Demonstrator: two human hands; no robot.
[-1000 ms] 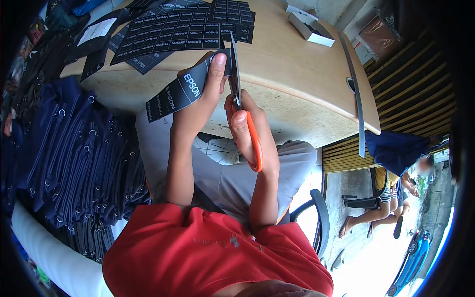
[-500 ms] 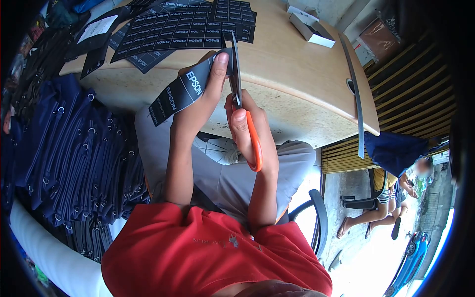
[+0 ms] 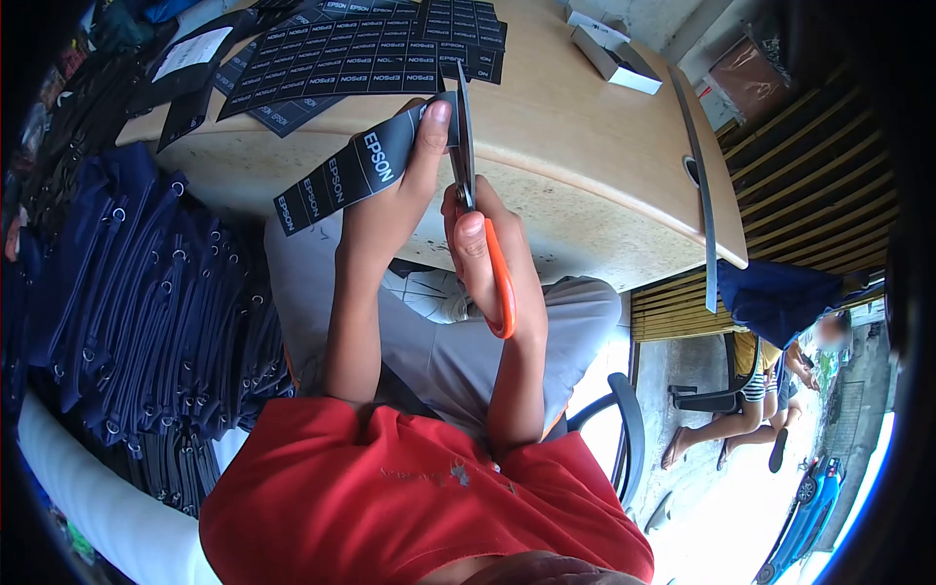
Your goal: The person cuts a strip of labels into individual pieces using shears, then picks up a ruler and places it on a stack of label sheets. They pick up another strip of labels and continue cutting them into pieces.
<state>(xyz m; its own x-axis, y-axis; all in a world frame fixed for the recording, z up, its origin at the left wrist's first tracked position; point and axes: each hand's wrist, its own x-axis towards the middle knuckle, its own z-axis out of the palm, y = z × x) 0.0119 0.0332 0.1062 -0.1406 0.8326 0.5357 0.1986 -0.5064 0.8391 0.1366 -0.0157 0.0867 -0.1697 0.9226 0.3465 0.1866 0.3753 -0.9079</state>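
Observation:
A black strip printed with EPSON labels (image 3: 336,178) is pinched in my left hand (image 3: 414,161), thumb on top, its free end hanging to the lower left. My right hand (image 3: 499,258) grips orange-handled scissors (image 3: 465,132), whose blades point up, right beside the strip's upper end. The blades look nearly closed; whether they touch the strip is hard to tell. Just beyond my hands, black sheets of EPSON labels (image 3: 336,60) lie overlapping on the wooden table (image 3: 575,146).
An open small box (image 3: 614,60) stands at the table's back. A long dark strip (image 3: 704,195) crosses its right edge. Navy bags with metal rings (image 3: 166,302) are piled at left. At right are a black chair, a seated person (image 3: 751,414) and a blue car (image 3: 804,526).
The strip's hanging end has swung up and to the left. Both hands and the scissors have barely moved.

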